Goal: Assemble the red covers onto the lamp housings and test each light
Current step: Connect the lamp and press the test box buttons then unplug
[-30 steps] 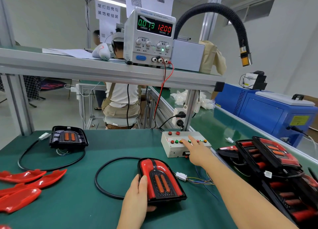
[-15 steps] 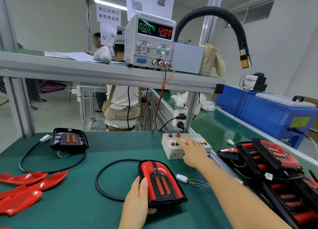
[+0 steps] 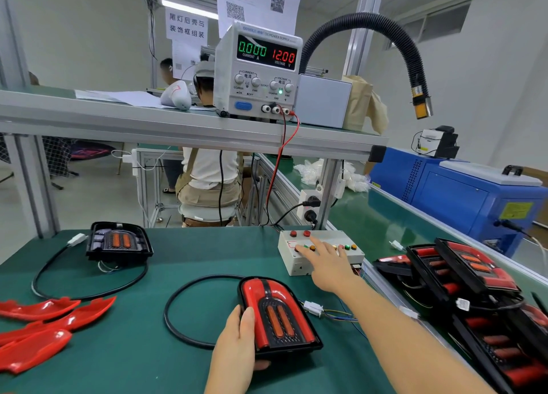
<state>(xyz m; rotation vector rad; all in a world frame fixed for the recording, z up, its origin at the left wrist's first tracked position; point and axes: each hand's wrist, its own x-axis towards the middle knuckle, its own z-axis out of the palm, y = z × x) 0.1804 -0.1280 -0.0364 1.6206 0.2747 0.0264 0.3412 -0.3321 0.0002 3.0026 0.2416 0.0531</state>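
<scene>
Two hands: left hand (image 3: pixel 237 346) is gripping lamp (image 3: pixel 278 316) at 6 o'clock; right hand (image 3: pixel 329 263), fingers straight, is touching 1 o'clock button box (image 3: pixel 295 266), likely risking a neighbouring-button press.

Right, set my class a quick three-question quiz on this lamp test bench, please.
1. True or false: the power supply shows 12.00 volts.
2. The left hand grips: A) the covered lamp; B) a loose cover; C) a cable.
3. Which hand reaches onto the button box?
Key: 1 true; 2 A; 3 the right hand.
</scene>
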